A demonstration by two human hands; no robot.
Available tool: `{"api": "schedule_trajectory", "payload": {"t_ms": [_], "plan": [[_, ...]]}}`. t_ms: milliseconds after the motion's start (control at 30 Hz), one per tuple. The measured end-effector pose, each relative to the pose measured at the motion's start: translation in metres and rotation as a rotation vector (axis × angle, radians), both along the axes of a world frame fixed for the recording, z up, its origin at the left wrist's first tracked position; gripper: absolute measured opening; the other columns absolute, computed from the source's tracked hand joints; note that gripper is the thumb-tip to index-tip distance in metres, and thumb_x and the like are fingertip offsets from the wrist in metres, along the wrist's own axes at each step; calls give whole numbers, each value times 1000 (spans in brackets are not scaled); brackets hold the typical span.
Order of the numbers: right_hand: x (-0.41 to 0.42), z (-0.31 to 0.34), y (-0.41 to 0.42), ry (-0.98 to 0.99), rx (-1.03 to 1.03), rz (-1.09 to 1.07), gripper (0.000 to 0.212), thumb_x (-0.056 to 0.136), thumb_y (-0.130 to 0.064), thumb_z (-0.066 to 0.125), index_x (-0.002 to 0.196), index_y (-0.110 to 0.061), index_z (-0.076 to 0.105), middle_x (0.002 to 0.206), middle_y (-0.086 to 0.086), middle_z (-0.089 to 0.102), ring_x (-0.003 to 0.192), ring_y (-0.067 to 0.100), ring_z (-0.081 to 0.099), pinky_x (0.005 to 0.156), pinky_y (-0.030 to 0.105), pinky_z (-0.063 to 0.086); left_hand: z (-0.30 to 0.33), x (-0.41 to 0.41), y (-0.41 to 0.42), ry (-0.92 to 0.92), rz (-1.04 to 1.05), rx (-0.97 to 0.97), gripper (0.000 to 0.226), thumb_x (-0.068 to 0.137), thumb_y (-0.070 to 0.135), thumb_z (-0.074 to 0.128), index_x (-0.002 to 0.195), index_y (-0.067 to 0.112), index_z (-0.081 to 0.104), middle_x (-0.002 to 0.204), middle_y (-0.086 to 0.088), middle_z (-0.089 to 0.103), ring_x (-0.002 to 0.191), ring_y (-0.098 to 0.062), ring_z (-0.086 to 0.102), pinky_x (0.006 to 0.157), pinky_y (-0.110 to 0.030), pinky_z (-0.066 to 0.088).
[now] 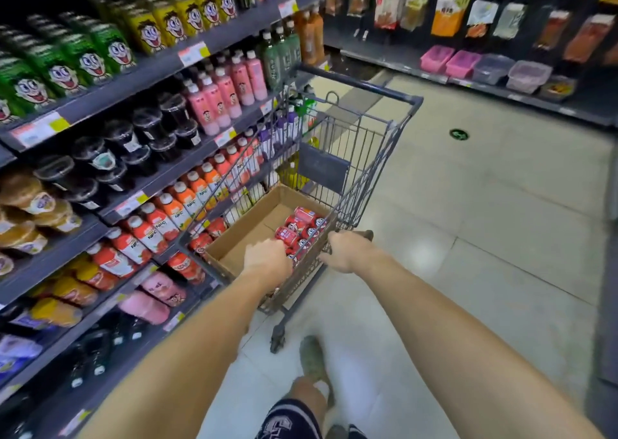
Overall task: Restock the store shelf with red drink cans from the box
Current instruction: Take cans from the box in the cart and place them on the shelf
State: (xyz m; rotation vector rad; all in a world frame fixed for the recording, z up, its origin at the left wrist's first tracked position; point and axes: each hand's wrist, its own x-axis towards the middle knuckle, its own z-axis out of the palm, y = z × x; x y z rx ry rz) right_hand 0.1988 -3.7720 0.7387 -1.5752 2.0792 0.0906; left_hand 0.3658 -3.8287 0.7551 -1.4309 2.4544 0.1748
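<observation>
A cardboard box point(247, 228) sits inside a grey wire shopping cart point(368, 144). Several red drink cans point(301, 224) lie in the box's near right corner. My left hand point(267, 256) reaches down into the box over the cans; its fingers curl, and whether they hold a can is hidden. My right hand point(347, 249) grips the cart's near handle bar. The drink shelf point(157, 184) runs along the left, with red cans point(204, 241) on a lower level next to the cart.
Bottles and cups fill the left shelving. A second shelf point(485, 84) with hanging snack bags and plastic tubs crosses the far right. The tiled floor point(485, 204) lies to the right of the cart. My foot point(312, 358) is just behind the cart wheel.
</observation>
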Motion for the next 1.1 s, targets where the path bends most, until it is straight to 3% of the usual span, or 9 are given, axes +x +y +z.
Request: {"api": "schedule_trajectory", "payload": {"t_ms": [300, 467, 567, 733, 867, 1100], "plan": [[-56, -4, -99, 28, -2, 52, 49, 97, -45, 51, 126, -6, 54, 128, 17, 59, 117, 37, 57, 97, 42, 50, -48, -59, -85, -16, 117, 87, 17, 94, 29, 47, 85, 17, 56, 100, -7, 67, 94, -27, 63, 90, -37, 48], [-62, -22, -160, 42, 33, 133, 53, 97, -42, 50, 134, -4, 51, 134, 19, 51, 127, 38, 47, 105, 44, 44, -69, -75, -141, 26, 234, 179, 20, 91, 24, 47, 83, 15, 62, 93, -2, 70, 85, -21, 65, 88, -38, 53], [-60, -41, -194, 40, 74, 184, 51, 97, -42, 48, 132, -5, 52, 132, 20, 52, 122, 38, 51, 102, 48, 46, -84, -74, -166, 22, 302, 236, 20, 95, 27, 49, 92, 15, 65, 99, -2, 70, 86, -18, 65, 91, -38, 53], [-51, -74, -233, 34, 179, 323, 46, 98, -38, 50, 130, -4, 52, 132, 18, 55, 121, 37, 54, 99, 44, 45, -120, -62, -180, -14, 447, 320, 38, 94, 37, 46, 123, 14, 58, 124, -9, 58, 112, -27, 57, 99, -43, 45], [-45, -110, -262, 56, 285, 479, 46, 97, -37, 51, 131, -7, 52, 134, 17, 54, 126, 34, 49, 102, 45, 43, -151, -59, -189, -86, 482, 400, 46, 96, 49, 43, 126, 16, 55, 128, -8, 57, 118, -28, 54, 98, -39, 41], [-46, -187, -319, 55, 421, 617, 55, 97, -35, 54, 146, -12, 44, 139, 14, 54, 123, 30, 55, 98, 43, 46, -206, -61, -227, -66, 632, 478, 49, 97, 49, 44, 127, 12, 55, 130, -9, 55, 120, -28, 53, 98, -38, 40]]}}
